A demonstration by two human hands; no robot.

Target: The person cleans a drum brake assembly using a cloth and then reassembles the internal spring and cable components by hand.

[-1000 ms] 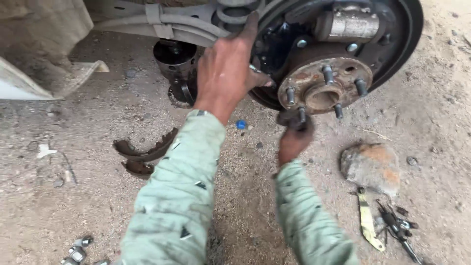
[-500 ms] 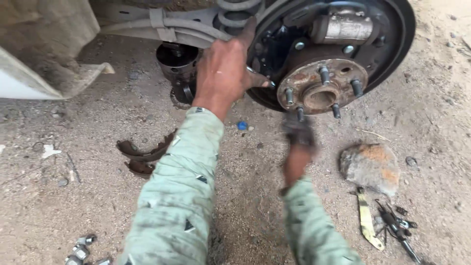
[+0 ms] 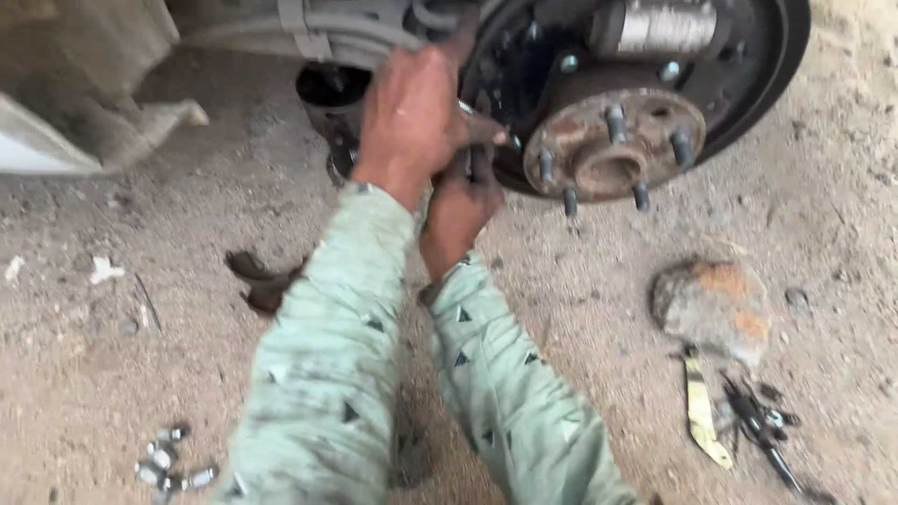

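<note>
Far left on the sandy ground (image 3: 112,374), a little cluster of loose wheel nuts (image 3: 168,465) sits near the lower-left corner of the dirt patch, set well aside from the work, presumably so they don't get lost underfoot. A bit further right, a pair of worn brake shoes (image 3: 260,281) lies half-hidden behind the green sleeve, dropped just beside the work.

Now the hands. The left hand (image 3: 412,117) is up against the left edge of the brake backing plate (image 3: 748,84), fingers curled around something small and metallic by the plate's rim; its exact shape is too blurred to name. The right hand (image 3: 460,210) is tucked directly beneath it, touching it, closed around what looks like a dark tool handle pointing up at the same spot. Both hands crowd that one point, as you would to steady a part with one and work it with the other.

Moving right, the rusty wheel hub (image 3: 613,140) with its bare studs juts out of the plate, and the wheel cylinder (image 3: 659,26) sits along the plate's top.

Further right on the ground rests a rusty lump of stone (image 3: 713,309), and just below it a yellowish flat lever (image 3: 702,411) and a tangle of dark springs and clips (image 3: 760,425), laid out near the lower-right corner.
</note>
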